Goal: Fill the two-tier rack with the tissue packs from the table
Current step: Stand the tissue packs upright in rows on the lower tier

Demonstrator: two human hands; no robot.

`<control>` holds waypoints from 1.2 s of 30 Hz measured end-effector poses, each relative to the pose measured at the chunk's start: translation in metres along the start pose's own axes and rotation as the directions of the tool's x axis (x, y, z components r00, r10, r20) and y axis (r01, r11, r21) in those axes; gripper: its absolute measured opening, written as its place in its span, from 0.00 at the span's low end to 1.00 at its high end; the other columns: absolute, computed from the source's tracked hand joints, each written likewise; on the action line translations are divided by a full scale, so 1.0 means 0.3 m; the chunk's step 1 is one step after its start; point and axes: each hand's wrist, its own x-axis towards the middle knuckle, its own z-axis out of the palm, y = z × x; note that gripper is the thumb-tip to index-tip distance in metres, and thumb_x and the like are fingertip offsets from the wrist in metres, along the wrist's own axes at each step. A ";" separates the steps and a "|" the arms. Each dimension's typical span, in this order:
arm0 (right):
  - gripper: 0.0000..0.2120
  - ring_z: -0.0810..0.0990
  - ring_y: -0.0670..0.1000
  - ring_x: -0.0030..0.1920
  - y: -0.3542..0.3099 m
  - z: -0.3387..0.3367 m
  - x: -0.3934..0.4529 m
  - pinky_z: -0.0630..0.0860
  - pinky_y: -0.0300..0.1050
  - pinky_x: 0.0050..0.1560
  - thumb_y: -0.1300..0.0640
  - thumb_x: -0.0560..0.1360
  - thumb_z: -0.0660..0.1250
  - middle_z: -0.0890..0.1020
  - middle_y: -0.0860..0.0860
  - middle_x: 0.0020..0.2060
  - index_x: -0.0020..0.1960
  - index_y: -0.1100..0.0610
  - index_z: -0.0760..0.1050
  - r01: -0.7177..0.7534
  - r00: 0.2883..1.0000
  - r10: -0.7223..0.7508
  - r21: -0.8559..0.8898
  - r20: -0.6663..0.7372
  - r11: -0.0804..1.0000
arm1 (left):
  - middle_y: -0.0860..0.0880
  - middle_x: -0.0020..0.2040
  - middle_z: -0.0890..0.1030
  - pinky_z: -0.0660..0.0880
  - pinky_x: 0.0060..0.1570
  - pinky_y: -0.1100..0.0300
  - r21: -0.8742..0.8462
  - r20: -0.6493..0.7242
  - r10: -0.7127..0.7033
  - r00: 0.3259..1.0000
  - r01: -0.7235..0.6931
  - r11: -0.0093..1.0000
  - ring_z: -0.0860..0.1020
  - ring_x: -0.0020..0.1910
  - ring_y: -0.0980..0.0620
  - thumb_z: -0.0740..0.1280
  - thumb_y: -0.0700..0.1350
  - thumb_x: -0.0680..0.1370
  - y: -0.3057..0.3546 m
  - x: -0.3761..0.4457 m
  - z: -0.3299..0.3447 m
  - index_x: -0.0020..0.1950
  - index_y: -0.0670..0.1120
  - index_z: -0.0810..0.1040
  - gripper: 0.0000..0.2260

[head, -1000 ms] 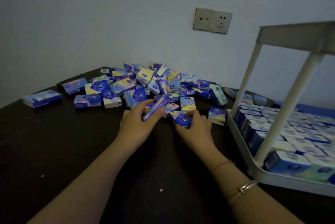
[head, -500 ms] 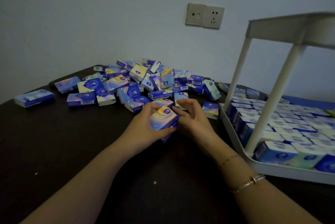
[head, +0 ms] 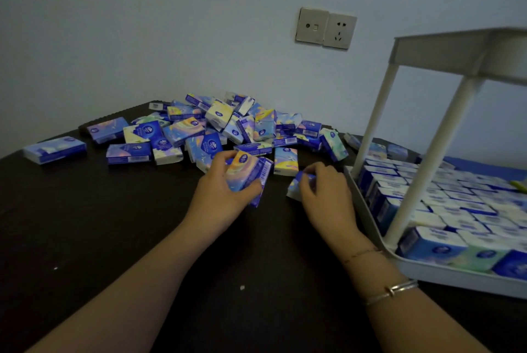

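The left hand [head: 225, 195] has its grip closed around a small stack of tissue packs [head: 248, 175], thumb along the near edge and fingers curled over the far side, the stack tilted just above the counter [head: 85, 238]. The outermost pack sits at the open side of that grip, and it looks, by my judgement, the likeliest to slide out if the stack tips further or the hold loosens on the way to the rack [head: 427, 272].

Just right of it, the right hand [head: 325, 195] pinches a single pack [head: 296, 184] against the counter; the slick wrap could let it slip from so shallow a grip.

Beyond both grips lies the loose heap of packs [head: 228, 127], easily scattered by a careless reach. Right of the right hand, the rack's lower tier looks nearly packed, so forcing more in may dislodge standing packs, and a post [head: 370, 124] stands close to the wrist.
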 end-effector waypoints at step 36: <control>0.24 0.81 0.52 0.55 -0.121 -0.029 -0.039 0.75 0.55 0.61 0.40 0.75 0.61 0.80 0.54 0.57 0.64 0.55 0.69 -0.499 0.857 0.102 0.766 0.505 0.406 | 0.54 0.69 0.69 0.68 0.57 0.64 -0.079 0.469 -0.117 0.876 0.174 0.982 0.72 0.61 0.58 0.69 0.32 0.74 0.056 -0.026 0.016 0.77 0.57 0.37 0.48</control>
